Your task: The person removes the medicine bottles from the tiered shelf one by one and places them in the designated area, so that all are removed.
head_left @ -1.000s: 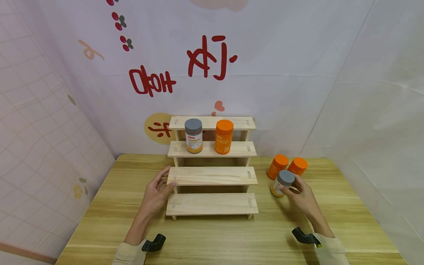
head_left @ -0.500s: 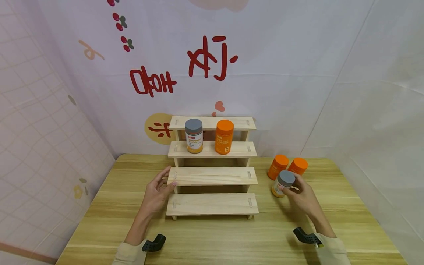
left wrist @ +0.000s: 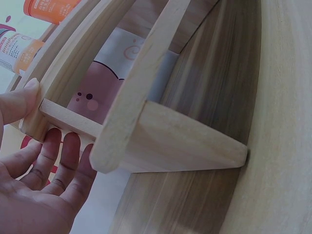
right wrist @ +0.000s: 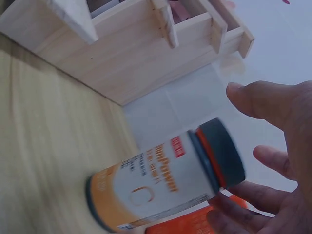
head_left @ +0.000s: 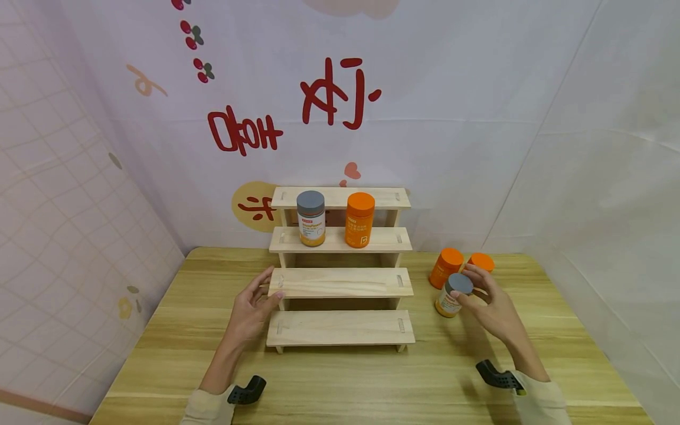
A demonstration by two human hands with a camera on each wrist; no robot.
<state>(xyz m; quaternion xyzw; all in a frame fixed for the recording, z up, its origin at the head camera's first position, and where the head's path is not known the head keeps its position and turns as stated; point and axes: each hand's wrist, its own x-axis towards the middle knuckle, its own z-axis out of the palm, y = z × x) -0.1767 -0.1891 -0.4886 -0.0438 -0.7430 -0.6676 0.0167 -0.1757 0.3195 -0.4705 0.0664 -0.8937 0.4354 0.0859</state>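
Standing upright on the counter (head_left: 340, 386), well to the right of the stepped rack, is the grey-lidded jar (head_left: 449, 303), its printed label partly turned toward me. To handle it well, I judge, my thumb and fingers should sit level on opposite sides, with the pressure kept even so it neither tips nor skids. Its neighbours are close, so small, straight movements seem safest: a sideways sweep could nudge them

My right hand (head_left: 493, 313) is loosely parted around the lid. The right wrist view shows my thumb clear of the jar, while my other fingertips are just behind the lid; I cannot tell whether any of them touches it

My left hand (head_left: 252, 310) grips the left end of the wooden rack (head_left: 340, 283) at the second step from the bottom, thumb over the front edge and fingers curled against the side. A light, steady hold should brace it without shifting it

Further out, the front orange jar (head_left: 444, 271) and the rear orange jar (head_left: 482, 260) stand beyond the grey lid. On the rack's second step from the top are a grey-capped jar (head_left: 311, 228) and an orange-capped jar (head_left: 359, 225), side by side but apart, before a printed cloth (head_left: 451, 88)
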